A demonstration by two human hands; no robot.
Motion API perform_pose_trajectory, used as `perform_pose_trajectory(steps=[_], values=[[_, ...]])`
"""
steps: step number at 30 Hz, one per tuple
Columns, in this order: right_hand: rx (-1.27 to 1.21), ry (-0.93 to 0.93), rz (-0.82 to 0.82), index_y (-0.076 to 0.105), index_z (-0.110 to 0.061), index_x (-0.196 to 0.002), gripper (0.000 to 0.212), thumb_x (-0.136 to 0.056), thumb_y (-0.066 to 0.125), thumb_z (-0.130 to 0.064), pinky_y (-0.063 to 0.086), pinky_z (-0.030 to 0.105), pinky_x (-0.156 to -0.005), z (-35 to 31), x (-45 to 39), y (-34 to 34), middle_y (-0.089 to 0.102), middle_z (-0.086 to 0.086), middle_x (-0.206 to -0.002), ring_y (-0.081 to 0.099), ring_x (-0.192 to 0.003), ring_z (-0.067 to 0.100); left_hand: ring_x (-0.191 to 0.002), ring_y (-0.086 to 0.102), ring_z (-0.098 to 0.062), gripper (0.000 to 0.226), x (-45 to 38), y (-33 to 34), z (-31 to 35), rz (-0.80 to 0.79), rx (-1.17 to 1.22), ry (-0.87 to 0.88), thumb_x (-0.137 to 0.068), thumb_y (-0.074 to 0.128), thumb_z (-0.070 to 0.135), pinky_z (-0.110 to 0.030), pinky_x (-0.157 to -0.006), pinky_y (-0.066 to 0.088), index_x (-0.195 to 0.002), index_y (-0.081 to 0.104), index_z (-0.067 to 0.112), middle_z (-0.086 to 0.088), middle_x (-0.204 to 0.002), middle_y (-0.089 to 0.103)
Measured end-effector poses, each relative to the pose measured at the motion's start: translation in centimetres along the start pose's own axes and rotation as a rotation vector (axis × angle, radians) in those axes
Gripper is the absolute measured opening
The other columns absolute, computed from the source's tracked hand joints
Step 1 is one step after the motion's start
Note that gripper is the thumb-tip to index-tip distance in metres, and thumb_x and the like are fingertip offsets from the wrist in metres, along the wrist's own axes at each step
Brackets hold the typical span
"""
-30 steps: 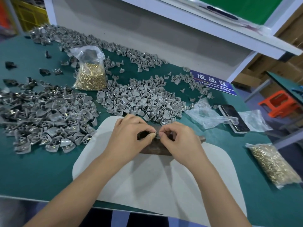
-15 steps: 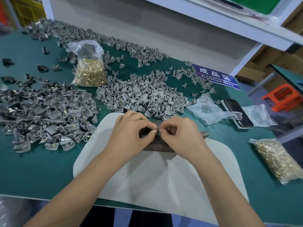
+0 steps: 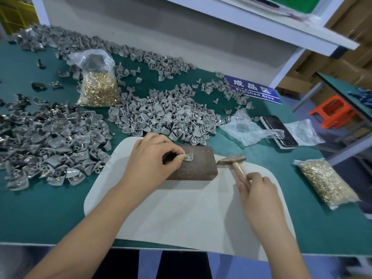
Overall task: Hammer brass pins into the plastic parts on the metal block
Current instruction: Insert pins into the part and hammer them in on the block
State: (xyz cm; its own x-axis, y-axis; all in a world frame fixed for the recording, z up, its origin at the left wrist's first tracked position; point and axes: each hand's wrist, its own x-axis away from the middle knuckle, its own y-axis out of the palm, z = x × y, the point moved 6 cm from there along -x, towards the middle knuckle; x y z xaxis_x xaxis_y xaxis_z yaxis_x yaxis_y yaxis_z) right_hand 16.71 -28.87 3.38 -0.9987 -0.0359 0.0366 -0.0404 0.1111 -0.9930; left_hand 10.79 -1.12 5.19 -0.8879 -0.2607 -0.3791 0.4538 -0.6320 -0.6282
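A rusty brown metal block (image 3: 198, 168) lies on a white mat (image 3: 187, 214). My left hand (image 3: 153, 158) rests on the block's left part and pinches a small grey plastic part (image 3: 188, 157) on its top, with a brass pin showing in the part. A hammer (image 3: 234, 163) with a brass-coloured head and wooden handle lies just right of the block. My right hand (image 3: 255, 188) is at the lower end of the handle, fingers curled on it.
Heaps of grey plastic parts (image 3: 50, 141) (image 3: 167, 115) cover the green table. Bags of brass pins (image 3: 97, 85) (image 3: 326, 182) stand at back left and at the right edge. A phone (image 3: 278, 130), crumpled plastic bags (image 3: 247, 127) and a blue sign (image 3: 253, 90) lie at back right.
My right hand has left the part on the block and moved right and down to the hammer handle. The left hand stays on the part. The block and hammer are now uncovered.
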Motion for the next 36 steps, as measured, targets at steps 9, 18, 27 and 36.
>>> perform_pose_trajectory(steps=[9, 18, 27, 36], values=[[-0.545, -0.323, -0.019, 0.047, -0.037, -0.096, 0.019, -0.105, 0.034, -0.046, 0.038, 0.030, -0.052, -5.8, 0.9, -4.9, 0.063, -0.011, -0.081, 0.053, -0.058, 0.008, -0.092, 0.055, -0.018, 0.003, 0.0, 0.0, 0.9, 0.029, -0.130, 0.118, -0.086, 0.075, 0.026, -0.033, -0.081, 0.038, -0.089, 0.076, 0.025, 0.011, -0.090, 0.062], [-0.538, -0.405, -0.091, 0.050, -0.027, -0.088, 0.035, -0.107, 0.031, -0.049, 0.049, 0.047, -0.066, -8.9, 2.2, -2.9, 0.057, 0.003, -0.065, 0.053, -0.063, 0.020, -0.087, 0.055, -0.015, 0.006, 0.1, -0.1, 0.9, 0.068, -0.130, 0.100, -0.080, 0.080, 0.025, -0.027, -0.066, 0.038, -0.086, 0.078, 0.026, 0.012, -0.086, 0.061], [-0.646, -0.383, -0.056, 0.053, -0.029, -0.089, 0.045, -0.095, 0.025, -0.065, 0.043, 0.051, -0.055, -8.4, 3.2, -3.2, 0.049, 0.003, -0.061, 0.041, -0.053, 0.017, -0.092, 0.055, -0.009, 0.006, 0.3, -0.2, 0.6, 0.045, -0.074, 0.048, -0.082, 0.079, 0.028, -0.030, -0.061, 0.046, -0.085, 0.075, 0.030, 0.013, -0.088, 0.061], [-0.619, -0.397, -0.026, 0.055, -0.028, -0.092, 0.044, -0.098, 0.026, -0.062, 0.040, 0.044, -0.052, -7.8, 3.6, -3.6, 0.049, 0.002, -0.061, 0.040, -0.051, 0.013, -0.092, 0.050, -0.005, 0.004, 0.3, -0.2, 0.4, 0.041, -0.099, 0.035, -0.084, 0.077, 0.035, -0.026, -0.057, 0.032, -0.086, 0.074, 0.035, 0.015, -0.087, 0.058]])
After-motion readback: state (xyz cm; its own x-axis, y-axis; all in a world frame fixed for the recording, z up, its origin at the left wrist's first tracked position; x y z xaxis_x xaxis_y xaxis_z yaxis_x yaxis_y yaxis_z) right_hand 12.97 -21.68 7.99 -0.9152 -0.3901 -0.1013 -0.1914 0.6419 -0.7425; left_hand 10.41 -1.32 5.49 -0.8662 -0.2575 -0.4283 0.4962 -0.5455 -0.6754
